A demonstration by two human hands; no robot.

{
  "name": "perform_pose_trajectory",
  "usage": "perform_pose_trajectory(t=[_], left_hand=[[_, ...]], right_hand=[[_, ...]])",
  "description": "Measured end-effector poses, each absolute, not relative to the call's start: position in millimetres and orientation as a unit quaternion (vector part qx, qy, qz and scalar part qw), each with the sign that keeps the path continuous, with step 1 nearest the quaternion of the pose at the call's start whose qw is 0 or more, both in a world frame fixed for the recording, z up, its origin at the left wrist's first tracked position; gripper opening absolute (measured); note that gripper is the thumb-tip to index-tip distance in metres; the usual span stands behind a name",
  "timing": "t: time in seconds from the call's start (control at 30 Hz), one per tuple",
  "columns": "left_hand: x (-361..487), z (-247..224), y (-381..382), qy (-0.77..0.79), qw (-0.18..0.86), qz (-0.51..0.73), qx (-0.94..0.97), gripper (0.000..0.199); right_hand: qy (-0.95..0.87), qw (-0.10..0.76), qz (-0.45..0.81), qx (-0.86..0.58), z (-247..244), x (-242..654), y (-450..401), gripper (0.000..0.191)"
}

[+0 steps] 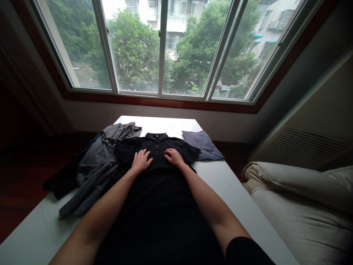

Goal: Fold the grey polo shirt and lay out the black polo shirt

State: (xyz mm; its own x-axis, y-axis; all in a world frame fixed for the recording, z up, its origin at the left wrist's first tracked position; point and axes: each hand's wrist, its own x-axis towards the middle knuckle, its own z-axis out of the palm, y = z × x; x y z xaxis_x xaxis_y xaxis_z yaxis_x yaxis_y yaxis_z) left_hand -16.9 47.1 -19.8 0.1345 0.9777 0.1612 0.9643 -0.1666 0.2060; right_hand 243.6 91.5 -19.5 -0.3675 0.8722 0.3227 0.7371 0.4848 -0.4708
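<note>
A black polo shirt (161,176) lies spread front side up on the white table, its collar toward the window and its buttoned placket showing. My left hand (141,161) rests flat on the left chest of the shirt, fingers apart. On the other side of the placket my right hand (174,157) lies on the cloth, fingers stretched out and a little bent. Neither hand holds anything. To the left is a loose heap of grey clothing (96,162) with darker garments under it. A folded grey-blue garment (202,144) lies just beyond the right sleeve.
The white table (234,198) reaches toward the wall under a wide window (160,48). Close by its right edge stands a beige sofa (303,209). A slatted panel (306,147) is on the right behind the sofa. Dark wooden floor (19,187) shows on the left.
</note>
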Motion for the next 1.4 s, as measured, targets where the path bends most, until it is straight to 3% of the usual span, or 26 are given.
perform_pose_trajectory(t=[1.4], left_hand=[[-16.1,-18.5,46.4,0.647,0.029,0.136,0.75,0.058]], right_hand=[[-0.817,0.264,0.128,-0.497,-13.7,242.7,87.9,0.02]])
